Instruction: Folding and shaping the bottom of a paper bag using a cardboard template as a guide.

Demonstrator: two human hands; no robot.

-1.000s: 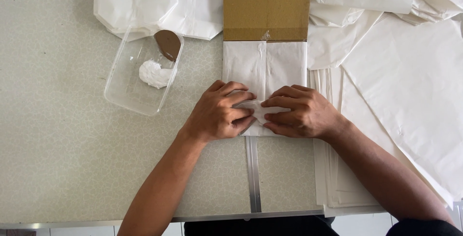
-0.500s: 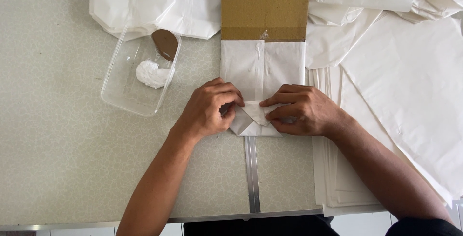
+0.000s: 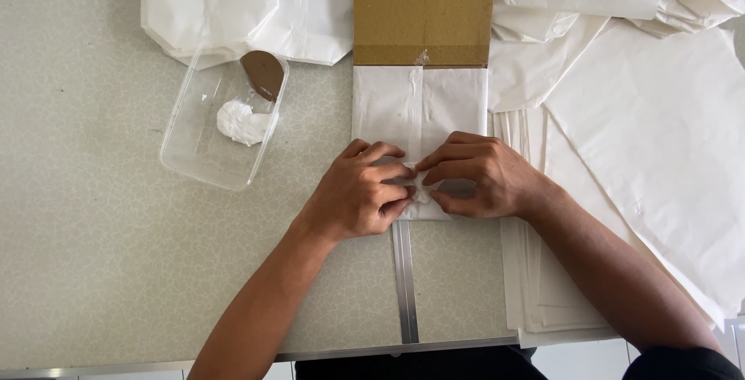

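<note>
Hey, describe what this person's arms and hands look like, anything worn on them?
Both forearms are bare, with no sleeves reaching them. The left hand and right hand wear no gloves, and no rings, watch or bracelet can be seen. Fingernails look short and plain. Dark clothing shows only at the bottom edge of the view, near the right arm.

A clear plastic tub [image 3: 203,143] holds white paste [image 3: 242,121]; white paper sheets [image 3: 660,147] lie right.
</note>
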